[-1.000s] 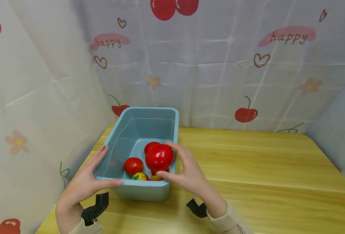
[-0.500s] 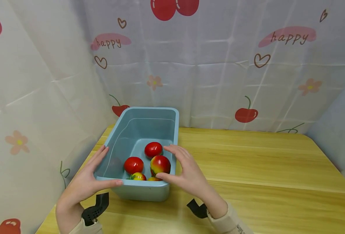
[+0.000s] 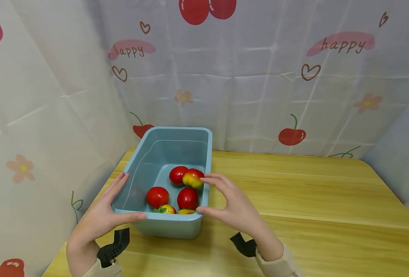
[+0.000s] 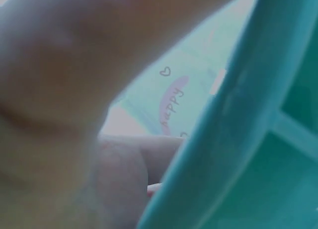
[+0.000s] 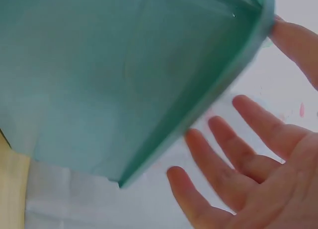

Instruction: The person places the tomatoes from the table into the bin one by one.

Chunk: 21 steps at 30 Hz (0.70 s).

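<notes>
Bin (image 3: 194, 223) seemingly touching right fingers (image 3: 214, 177).

Wooden table (image 3: 311, 200); blue tub (image 3: 169, 227) on left end.

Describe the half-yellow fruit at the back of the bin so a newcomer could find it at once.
Start at the blue bin on the wooden table, then look inside along its right wall. The yellow-and-red fruit lies just off the right hand's fingertips, touching a red tomato; only it shows a broad yellow patch on top.
</notes>
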Motion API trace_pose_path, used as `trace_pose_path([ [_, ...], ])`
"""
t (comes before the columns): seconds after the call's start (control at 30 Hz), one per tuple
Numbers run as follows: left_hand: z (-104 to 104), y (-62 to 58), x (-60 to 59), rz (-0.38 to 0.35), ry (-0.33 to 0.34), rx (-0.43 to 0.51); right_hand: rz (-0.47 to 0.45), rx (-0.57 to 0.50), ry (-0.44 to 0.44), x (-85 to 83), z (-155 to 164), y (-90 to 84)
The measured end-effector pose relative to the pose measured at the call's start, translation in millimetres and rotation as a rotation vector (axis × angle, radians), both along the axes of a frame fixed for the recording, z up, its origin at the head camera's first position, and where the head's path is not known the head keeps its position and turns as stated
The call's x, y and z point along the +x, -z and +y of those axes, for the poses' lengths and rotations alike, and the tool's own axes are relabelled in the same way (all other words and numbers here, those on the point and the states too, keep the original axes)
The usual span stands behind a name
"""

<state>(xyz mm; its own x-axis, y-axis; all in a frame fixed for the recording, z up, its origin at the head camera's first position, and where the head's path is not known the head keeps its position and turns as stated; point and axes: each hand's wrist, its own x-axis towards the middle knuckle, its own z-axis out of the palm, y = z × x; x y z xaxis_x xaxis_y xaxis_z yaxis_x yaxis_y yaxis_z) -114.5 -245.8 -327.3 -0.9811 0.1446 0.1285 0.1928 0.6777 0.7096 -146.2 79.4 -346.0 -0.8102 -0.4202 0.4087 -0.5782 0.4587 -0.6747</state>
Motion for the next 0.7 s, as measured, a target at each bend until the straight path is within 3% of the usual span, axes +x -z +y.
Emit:
trace_pose_path([
  [0.23,5.4,-8.4,5.5,0.029,-0.031,-0.056,-0.008,0.071,0.079,2.1,21.1,-2.1],
  [0.5,15.9,-18.3,14.8,0.197,-0.03,-0.13,0.014,0.197,0.152,4.7,44.9,-0.4],
  [0.7,39.7,-28.1,18.7,0.272,-0.029,-0.141,0.087,0.268,0.229,8.1,57.9,2.2],
])
